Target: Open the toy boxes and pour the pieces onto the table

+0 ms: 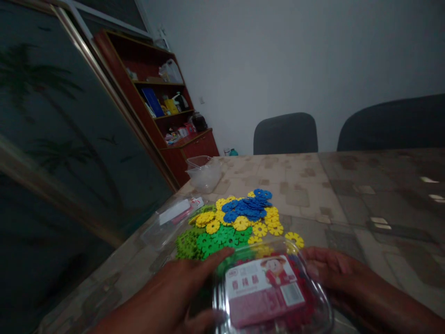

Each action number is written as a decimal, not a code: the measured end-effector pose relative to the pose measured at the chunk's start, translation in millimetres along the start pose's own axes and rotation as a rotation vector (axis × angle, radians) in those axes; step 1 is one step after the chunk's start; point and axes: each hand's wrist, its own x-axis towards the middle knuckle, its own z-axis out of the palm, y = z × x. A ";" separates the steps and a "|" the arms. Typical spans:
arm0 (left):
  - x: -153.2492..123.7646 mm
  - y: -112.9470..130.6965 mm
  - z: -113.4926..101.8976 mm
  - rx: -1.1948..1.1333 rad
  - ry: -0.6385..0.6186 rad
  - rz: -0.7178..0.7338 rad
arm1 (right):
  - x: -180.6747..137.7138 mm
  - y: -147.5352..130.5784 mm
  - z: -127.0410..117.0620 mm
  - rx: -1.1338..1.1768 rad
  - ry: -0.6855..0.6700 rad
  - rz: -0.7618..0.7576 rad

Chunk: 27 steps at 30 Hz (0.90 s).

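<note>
A clear plastic box [266, 297] with a pink and white label sits low in the middle of the view, red pieces showing through it. My left hand [187, 287] grips its left side, fingers along the far edge and thumb at the near corner. On the opposite side my right hand [333, 269] holds the rim, some of its fingers hidden. Just beyond the box lie flower-shaped plastic discs: green ones [222, 239], yellow ones [259, 228], and a heap of blue ones [246, 207].
A clear lid with a label [174, 218] lies left of the discs. Clear plastic containers [204, 174] stand near the far left table edge. The patterned table [299, 185] reaches two dark chairs [285, 133]. A wooden shelf cabinet [156, 99] and a glass partition stand left.
</note>
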 end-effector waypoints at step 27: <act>138.1 49.9 44.6 -0.612 -0.614 0.004 | 12.7 33.4 -1.8 -0.134 0.122 0.033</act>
